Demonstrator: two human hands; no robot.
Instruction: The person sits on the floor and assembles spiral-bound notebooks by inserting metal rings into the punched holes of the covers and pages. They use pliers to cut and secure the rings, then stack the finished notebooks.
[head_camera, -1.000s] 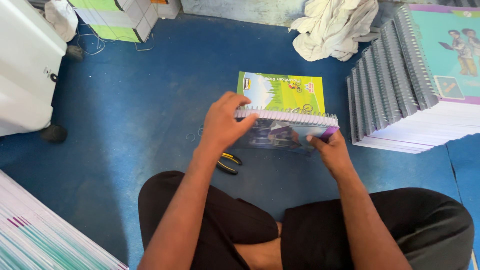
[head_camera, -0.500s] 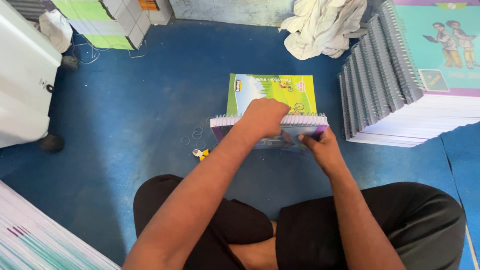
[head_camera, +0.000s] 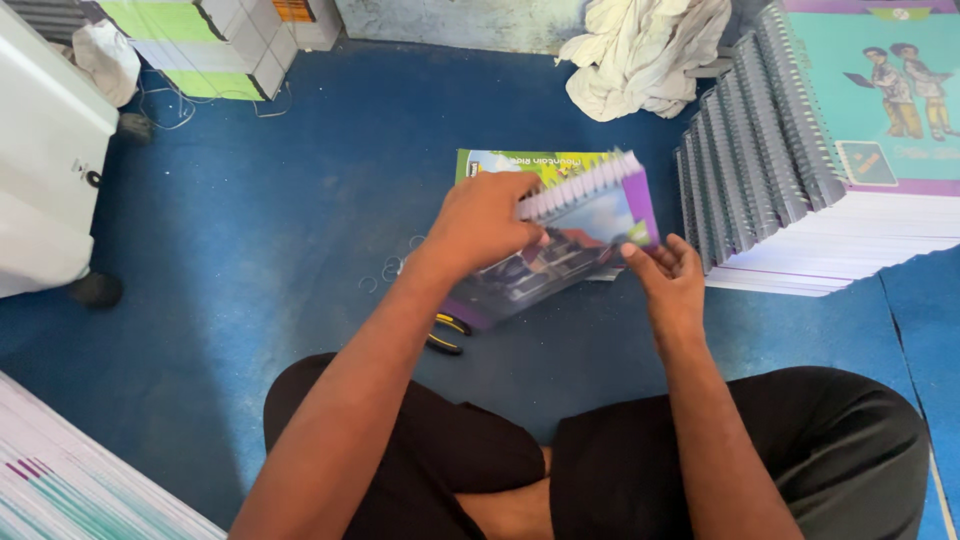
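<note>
The fingers of the left hand (head_camera: 490, 220) curl closed over the white spiral binding of a spiral-bound book (head_camera: 575, 245), gripping its upper edge at the centre of the frame. The fingers of the right hand (head_camera: 670, 275) are half open, their tips pinching the book's lower right corner, by the purple border of its cover. The book is held tilted, lifted off the blue floor (head_camera: 300, 200), its binding running up toward the right.

Just behind it lies a second book with a green and yellow cover (head_camera: 510, 165), flat on the floor. Below the left forearm, yellow-handled pliers (head_camera: 448, 335) rest on the floor, with a few loose wire rings (head_camera: 385, 270) near them.

The floor is open to the left of the hands and toward the upper middle. At the right edge a fanned stack of spiral-bound books (head_camera: 800, 180) with teal covers stands close to the right hand. A crumpled white cloth (head_camera: 650, 50) lies at upper centre-right, stacked white and green blocks (head_camera: 210, 45) at upper left, a white machine (head_camera: 45, 170) at the left edge, and a pile of printed sheets (head_camera: 70, 480) at lower left.
</note>
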